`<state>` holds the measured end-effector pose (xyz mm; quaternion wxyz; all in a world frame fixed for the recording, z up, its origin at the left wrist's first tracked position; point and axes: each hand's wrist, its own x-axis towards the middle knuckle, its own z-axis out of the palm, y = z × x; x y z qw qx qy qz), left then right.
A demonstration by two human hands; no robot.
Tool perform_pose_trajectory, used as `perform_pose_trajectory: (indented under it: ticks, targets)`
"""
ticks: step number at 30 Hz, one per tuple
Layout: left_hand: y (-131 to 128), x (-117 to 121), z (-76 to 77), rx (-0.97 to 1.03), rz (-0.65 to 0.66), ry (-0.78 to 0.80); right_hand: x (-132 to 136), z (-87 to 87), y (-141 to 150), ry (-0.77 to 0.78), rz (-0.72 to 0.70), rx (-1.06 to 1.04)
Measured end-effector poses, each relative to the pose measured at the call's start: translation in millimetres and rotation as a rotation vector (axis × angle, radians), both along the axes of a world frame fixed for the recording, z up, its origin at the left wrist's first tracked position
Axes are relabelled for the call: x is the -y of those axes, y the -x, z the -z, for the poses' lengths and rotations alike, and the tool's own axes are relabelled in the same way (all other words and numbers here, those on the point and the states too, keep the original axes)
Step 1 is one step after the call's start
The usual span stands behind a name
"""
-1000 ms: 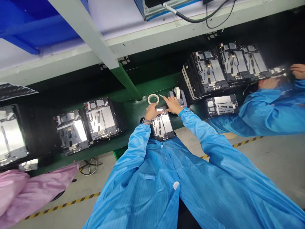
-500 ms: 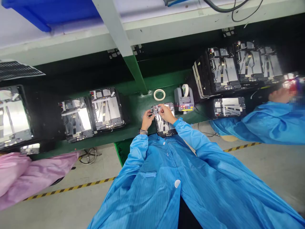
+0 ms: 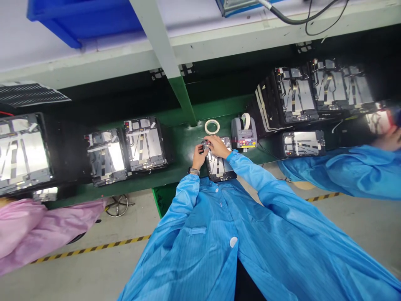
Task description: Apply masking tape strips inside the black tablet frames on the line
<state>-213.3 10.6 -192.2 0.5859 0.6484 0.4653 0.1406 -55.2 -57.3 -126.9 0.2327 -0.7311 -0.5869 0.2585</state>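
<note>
An opened tablet-like device (image 3: 218, 168), with a silver plate and dark strips, lies at the table's front edge against my blue coat. My left hand (image 3: 198, 158) is at its upper left corner, fingers curled together; what they pinch is too small to make out. My right hand (image 3: 218, 147) rests over the device's upper part with its fingers closed. A thin pale rod (image 3: 201, 138) sticks out to the left from the right fingertips. Just beyond the hands lies a roll of tape (image 3: 212, 126). To the right stands a grey tape dispenser (image 3: 244, 133) holding another roll.
Stacks of similar devices stand at left (image 3: 145, 146) and right (image 3: 296, 96). Another single device (image 3: 303, 143) lies near a co-worker's blue sleeve (image 3: 341, 169). A pink sleeve (image 3: 50, 225) is at far left. A green-and-white post (image 3: 181, 96) rises behind the tape roll.
The thin pale rod now shows beyond my right fingertips. My right hand has shifted slightly over the device, and the left stays at the corner. The co-worker's hand at right has moved. The view has shifted slightly.
</note>
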Motion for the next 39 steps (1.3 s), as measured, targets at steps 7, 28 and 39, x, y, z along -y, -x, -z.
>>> perform_pose_trajectory:
  ticks: [7,28,39]
  targets:
    - [-7.0,-0.8,-8.5,-0.072,-0.012,0.007,-4.2,-3.1,-5.2,0.091,-0.052,0.014]
    - [-7.4,-2.6,-24.0,-0.108,0.02,-0.109,46.2,11.1,59.6,-0.101,0.857,-1.673]
    - [-3.9,-8.0,2.3,0.115,-0.016,-0.125,41.0,16.3,75.7,-0.194,0.943,-1.905]
